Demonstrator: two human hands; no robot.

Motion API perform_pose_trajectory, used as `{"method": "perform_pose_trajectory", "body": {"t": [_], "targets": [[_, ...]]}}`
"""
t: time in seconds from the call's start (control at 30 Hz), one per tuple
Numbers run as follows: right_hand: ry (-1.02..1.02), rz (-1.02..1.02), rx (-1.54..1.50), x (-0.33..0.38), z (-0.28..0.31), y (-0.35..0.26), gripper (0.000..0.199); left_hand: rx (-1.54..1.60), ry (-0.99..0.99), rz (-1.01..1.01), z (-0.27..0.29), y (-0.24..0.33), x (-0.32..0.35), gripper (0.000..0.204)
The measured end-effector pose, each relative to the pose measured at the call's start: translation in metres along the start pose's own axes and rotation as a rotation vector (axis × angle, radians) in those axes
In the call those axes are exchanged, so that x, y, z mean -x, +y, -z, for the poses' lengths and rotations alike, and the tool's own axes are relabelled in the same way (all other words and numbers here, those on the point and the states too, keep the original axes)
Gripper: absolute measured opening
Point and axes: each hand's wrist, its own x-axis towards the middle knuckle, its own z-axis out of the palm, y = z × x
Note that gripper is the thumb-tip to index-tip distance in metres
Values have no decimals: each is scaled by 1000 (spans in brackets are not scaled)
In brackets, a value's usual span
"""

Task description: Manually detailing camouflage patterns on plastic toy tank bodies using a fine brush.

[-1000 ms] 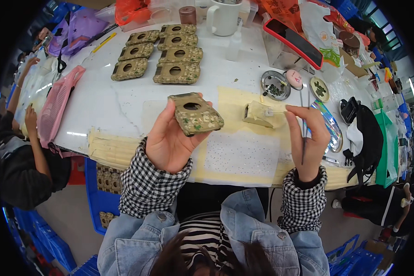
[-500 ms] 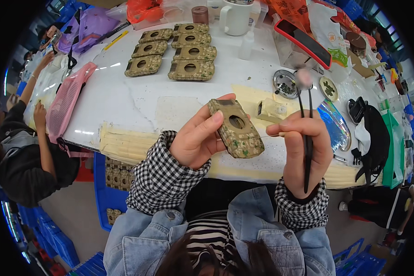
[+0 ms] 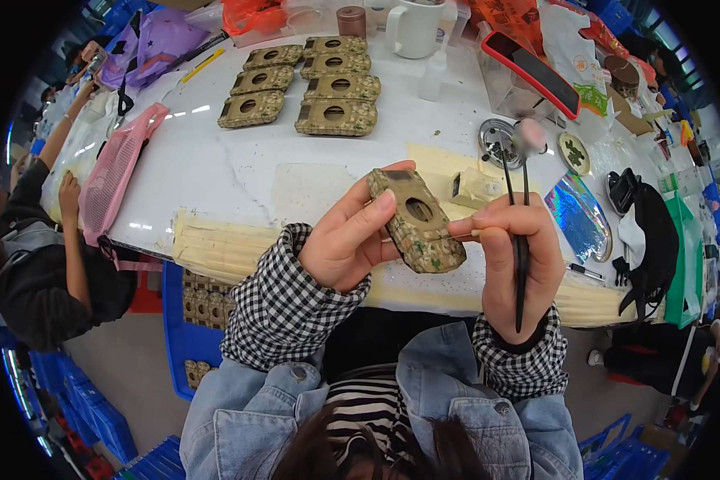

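My left hand grips a camouflage toy tank hull, thumb on top, tilted with its round hole facing up. Between thumb and forefinger, my right hand pinches a thin pale stick with a fine tip that reaches the hull's right edge. Black tweezers are also tucked in that hand, points upward past the fingers. Just beyond the hull lies a pale yellow block with a dark opening. Small dark green bits sit in a round metal dish behind the tweezers.
Several matching hulls stand in two columns at the back. A red-cased phone leans on a clear box. A white mug, small bottle and pink mesh pouch surround the work area. Below left, a blue crate holds more hulls.
My right hand has moved slightly left with the stick and tweezers, bringing the stick closer to the hull. The hull has shifted slightly to the right.
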Motion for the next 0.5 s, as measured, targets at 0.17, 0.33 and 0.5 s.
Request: {"method": "perform_pose_trajectory", "body": {"t": [0.17,0.33,0.5], "targets": [[5,-4,3,0,-1,-1,7,-5,2,-8,-1,0,0,59],[3,-16,8,0,-1,-1,8,-12,5,-10,0,0,1,59],[6,-12,2,1,-1,1,7,-23,5,-12,0,0,1,60]]}}
